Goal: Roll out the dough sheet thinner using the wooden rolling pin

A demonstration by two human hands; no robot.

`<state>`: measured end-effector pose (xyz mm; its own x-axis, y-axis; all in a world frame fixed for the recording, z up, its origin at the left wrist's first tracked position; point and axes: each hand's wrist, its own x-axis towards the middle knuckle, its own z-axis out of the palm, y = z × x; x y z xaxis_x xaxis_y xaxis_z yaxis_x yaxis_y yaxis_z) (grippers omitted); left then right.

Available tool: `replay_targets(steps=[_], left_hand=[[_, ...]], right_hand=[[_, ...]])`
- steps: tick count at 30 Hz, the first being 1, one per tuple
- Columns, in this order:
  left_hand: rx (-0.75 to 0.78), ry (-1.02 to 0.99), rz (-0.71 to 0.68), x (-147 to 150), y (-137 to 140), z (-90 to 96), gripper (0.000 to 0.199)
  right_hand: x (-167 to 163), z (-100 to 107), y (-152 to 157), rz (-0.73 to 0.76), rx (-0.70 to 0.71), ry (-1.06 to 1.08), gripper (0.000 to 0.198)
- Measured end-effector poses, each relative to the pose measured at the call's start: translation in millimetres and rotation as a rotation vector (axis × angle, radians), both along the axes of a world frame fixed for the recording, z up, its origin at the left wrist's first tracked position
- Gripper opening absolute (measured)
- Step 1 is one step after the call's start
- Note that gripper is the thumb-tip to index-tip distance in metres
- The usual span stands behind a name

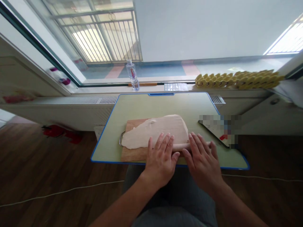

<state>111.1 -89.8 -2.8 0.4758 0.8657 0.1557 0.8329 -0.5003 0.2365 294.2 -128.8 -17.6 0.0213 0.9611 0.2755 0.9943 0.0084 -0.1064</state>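
Observation:
A wide, thin sheet of pale dough [165, 126] lies over a wooden cutting board [133, 155], reaching past its left end by the metal handle [121, 138]. Along the dough's near edge runs a wooden rolling pin [181, 147]. My left hand [161, 159] rests flat on the pin and dough, fingers stretched forward. To its right, my right hand [202, 157] lies over the pin's right part, its fingers also extended and not wrapped round it. Both palms hide parts of the pin. The cutting board sits on a pale green, blue-edged table top [142, 105].
A partly blurred-out flat object with a dark edge [210, 130] lies at the table's right. On the windowsill stand a clear bottle [133, 77], a white tray-like item [175, 87] and yellow egg cartons [236, 80]. A pale cable [71, 190] crosses the floor.

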Motion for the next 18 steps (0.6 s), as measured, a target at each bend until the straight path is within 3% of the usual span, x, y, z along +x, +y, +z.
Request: replay_targets(steps=[3,11,14,18], left_hand=[[-0.016,0.001,0.016,2.4,4.2,-0.2,0.059],[-0.089,0.048,0.101,20.5,102.0,8.0,0.058],[-0.086,0.050,0.090,19.1,95.5,8.2,0.060],[-0.031,0.008,0.043,10.6,45.4,5.0,0.062]], right_hand=[[1.4,-2.4,1.2,-0.012,0.021,0.003,0.062],[2.4,10.4,105.5,-0.090,-0.063,-0.022,0.058],[2.3,10.7,99.8,-0.078,-0.074,-0.025,0.057],[2.1,4.2,47.3,-0.032,-0.011,-0.022,0.056]])
